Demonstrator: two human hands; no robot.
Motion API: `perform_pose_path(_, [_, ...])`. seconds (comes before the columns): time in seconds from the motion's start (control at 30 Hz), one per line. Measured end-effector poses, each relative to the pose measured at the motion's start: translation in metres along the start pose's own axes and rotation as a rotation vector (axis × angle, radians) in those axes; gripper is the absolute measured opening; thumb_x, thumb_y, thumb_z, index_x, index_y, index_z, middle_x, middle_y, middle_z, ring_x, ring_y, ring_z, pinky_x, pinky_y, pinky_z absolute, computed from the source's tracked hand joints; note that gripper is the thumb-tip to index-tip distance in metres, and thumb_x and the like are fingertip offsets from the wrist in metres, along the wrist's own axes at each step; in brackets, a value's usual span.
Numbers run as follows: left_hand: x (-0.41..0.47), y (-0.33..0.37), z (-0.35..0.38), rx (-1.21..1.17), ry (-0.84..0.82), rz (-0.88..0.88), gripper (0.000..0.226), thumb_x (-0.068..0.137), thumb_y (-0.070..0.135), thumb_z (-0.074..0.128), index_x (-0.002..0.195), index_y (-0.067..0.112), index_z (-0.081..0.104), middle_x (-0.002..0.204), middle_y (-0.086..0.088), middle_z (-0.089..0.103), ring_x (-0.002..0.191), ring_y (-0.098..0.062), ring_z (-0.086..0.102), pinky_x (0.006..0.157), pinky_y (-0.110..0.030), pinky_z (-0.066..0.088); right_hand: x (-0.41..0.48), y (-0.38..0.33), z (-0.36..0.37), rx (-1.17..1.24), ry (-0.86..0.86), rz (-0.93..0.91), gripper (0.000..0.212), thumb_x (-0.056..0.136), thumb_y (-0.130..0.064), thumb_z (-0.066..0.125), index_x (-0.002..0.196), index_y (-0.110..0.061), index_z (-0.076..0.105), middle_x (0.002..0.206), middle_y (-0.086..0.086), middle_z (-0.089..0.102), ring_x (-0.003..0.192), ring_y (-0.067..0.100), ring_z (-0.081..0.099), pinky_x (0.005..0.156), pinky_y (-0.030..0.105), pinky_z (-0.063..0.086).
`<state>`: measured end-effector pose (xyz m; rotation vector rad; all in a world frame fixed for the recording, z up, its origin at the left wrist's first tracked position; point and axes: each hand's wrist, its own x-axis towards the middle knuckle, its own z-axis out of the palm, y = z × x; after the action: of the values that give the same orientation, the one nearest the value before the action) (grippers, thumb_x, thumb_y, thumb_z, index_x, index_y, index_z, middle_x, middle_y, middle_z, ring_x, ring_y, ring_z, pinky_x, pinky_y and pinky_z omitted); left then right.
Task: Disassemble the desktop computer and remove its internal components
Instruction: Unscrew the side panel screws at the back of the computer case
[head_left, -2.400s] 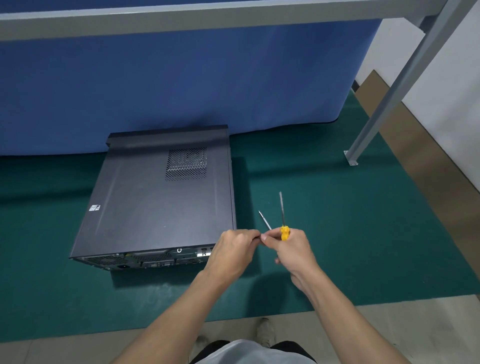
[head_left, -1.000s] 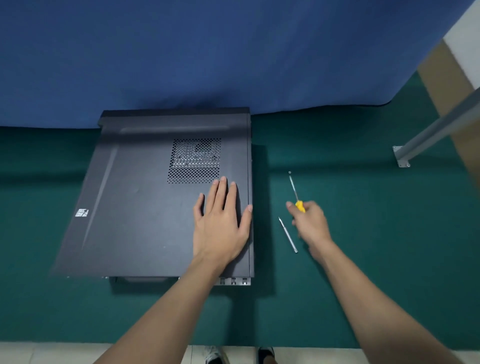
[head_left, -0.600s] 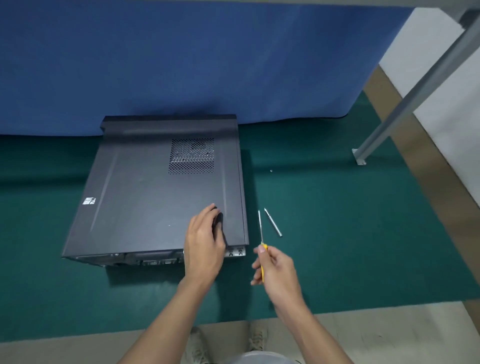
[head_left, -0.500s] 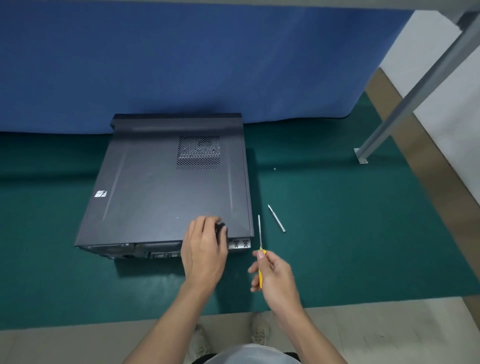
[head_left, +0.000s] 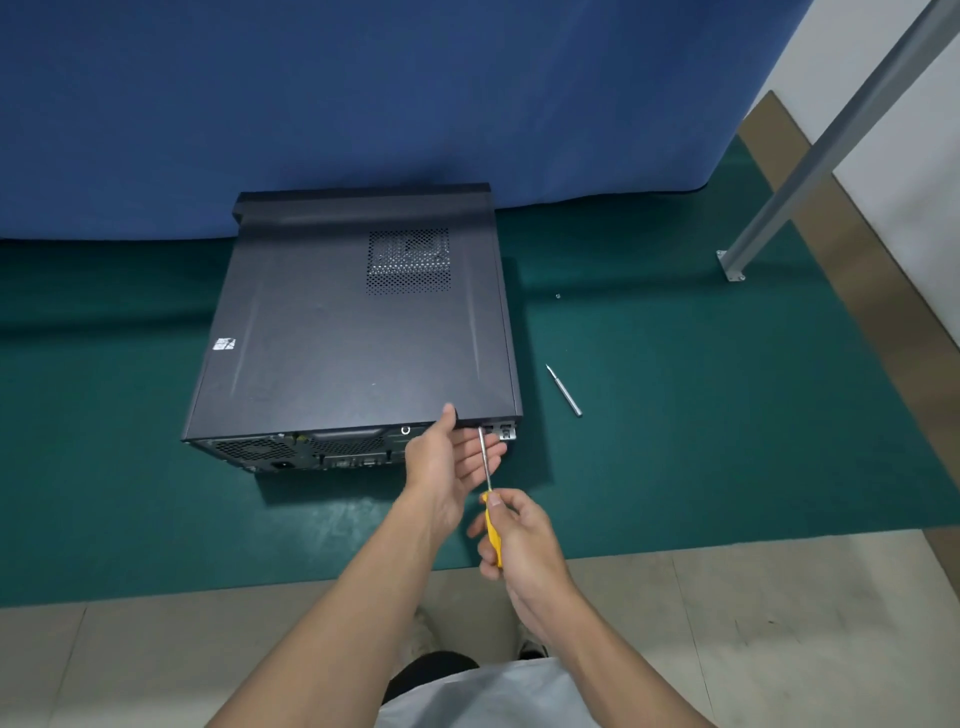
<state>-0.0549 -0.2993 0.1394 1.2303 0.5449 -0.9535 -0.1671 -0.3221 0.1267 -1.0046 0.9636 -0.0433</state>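
A black desktop computer case (head_left: 358, 332) lies flat on the green mat, its rear panel with ports facing me. My left hand (head_left: 449, 462) is at the rear right corner, palm turned up, thumb on the top panel's edge, fingers open beneath the screwdriver shaft. My right hand (head_left: 519, 535) grips a yellow-handled screwdriver (head_left: 490, 512), whose tip meets the rear panel just under the top edge near the right corner.
A loose silver screwdriver bit (head_left: 564, 389) lies on the green mat (head_left: 701, 415) right of the case, and a small screw (head_left: 557, 296) further back. A blue curtain (head_left: 363, 104) hangs behind. A grey metal frame leg (head_left: 810, 156) stands at the right.
My left hand left the top panel and turned palm up at the rear corner. My right hand brought the screwdriver tip up to the rear panel.
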Motion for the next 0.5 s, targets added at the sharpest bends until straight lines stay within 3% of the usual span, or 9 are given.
perform_pose_path(0.5, [0.0017, 0.008, 0.0028, 0.103, -0.001, -0.018, 0.048, 0.103, 0.038, 0.041, 0.096, -0.005, 0.059, 0.091, -0.022, 0.072, 0.082, -0.031, 0.072, 0.07, -0.035, 0.058, 0.0079, 0.0047, -0.0063, 0.403, -0.149, 0.141, 0.021, 0.101, -0.017, 0.043, 0.101, 0.001, 0.054, 0.064, 0.006, 0.051, 0.044, 0.009, 0.032, 0.038, 0.021, 0.022])
